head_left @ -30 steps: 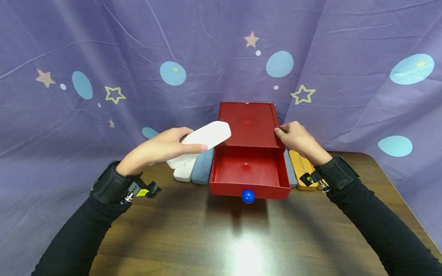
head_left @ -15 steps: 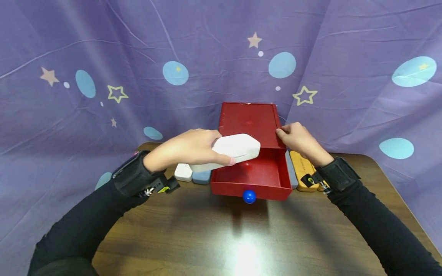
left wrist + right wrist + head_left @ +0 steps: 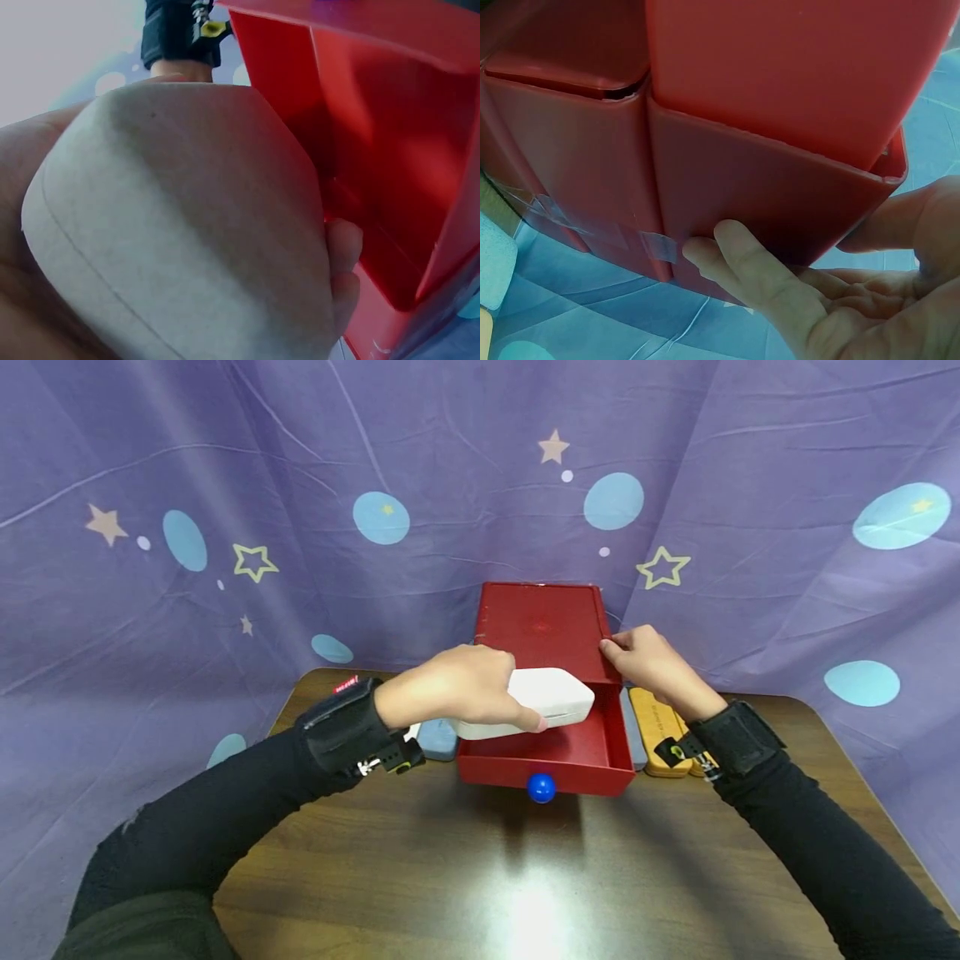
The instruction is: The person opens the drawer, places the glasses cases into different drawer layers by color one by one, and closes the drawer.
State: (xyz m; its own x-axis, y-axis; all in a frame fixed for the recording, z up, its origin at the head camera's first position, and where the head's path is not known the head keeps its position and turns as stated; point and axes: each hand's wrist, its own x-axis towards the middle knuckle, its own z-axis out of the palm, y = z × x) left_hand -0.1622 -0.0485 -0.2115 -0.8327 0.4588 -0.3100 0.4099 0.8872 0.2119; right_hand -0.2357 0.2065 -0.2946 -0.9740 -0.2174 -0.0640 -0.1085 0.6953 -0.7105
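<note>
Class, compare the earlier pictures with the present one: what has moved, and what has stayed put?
The left hand carried the white case rightward and down, over the open red drawer. The right hand kept holding the red box; the drawer stayed open.

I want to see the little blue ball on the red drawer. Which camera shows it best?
The head view shows it best: the blue knob sits whole on the front of the open red drawer, facing the camera. The left wrist view shows only the white case and the drawer's inside; the right wrist view shows red walls. Neither shows the knob.
</note>
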